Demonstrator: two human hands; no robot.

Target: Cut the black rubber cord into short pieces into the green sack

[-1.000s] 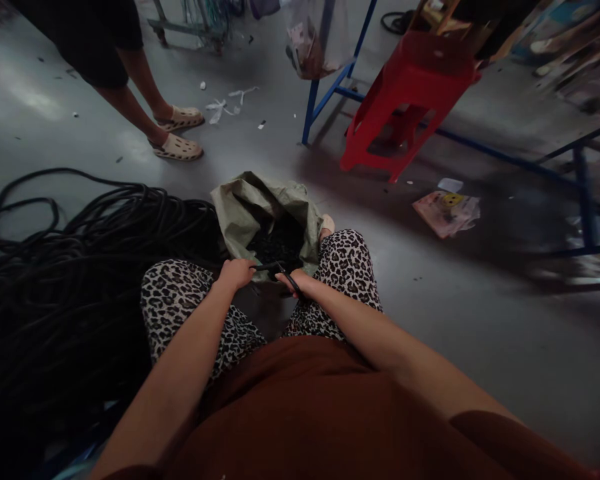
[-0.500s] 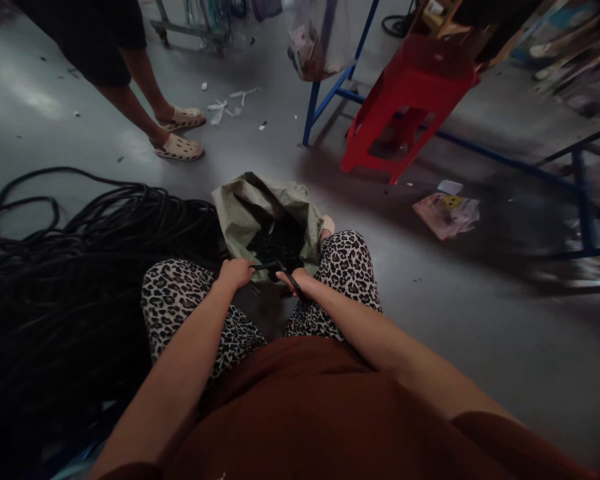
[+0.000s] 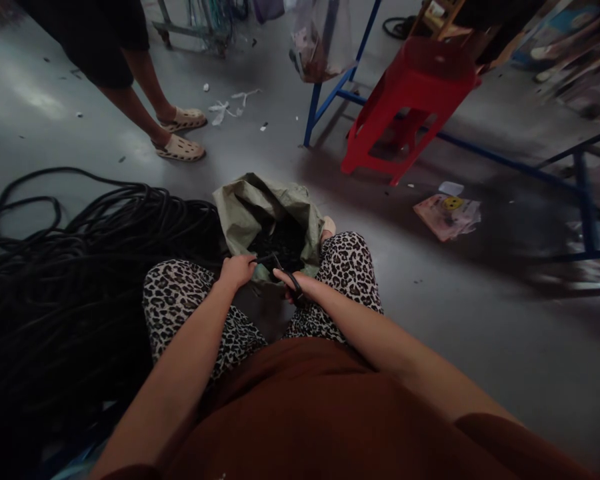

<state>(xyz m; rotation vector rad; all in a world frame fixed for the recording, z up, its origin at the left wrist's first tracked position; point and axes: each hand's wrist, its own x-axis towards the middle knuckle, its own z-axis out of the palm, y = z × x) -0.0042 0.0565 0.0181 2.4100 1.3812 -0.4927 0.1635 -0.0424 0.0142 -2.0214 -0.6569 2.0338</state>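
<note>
L hand [image 3: 237, 271] pinches black cord [image 3: 265, 258]; R hand [image 3: 309, 285] grips scissors [image 3: 295, 283] by bag [image 3: 234, 212]. Prob snipping now; next cut needs cord steady.

Compared with a second ago, the left grip [image 3: 237, 271] has risen slightly toward 12 o'clock, and the short black cord end [image 3: 264, 259] reaching out of it, which lay nearly level toward 3 o'clock, now tilts up toward 2 o'clock; the right grip [image 3: 300, 283] has nudged toward 11 o'clock, carrying the blade tip of the scissors [image 3: 294, 281] higher over the dark mouth of the sack [image 3: 235, 207], while the dark handle shows a more curved outline; the sack, the red stool [image 3: 430, 80] and the other person's clogs [image 3: 180, 148] appear slightly farther toward 4 o'clock, a small shift of the whole view
</note>
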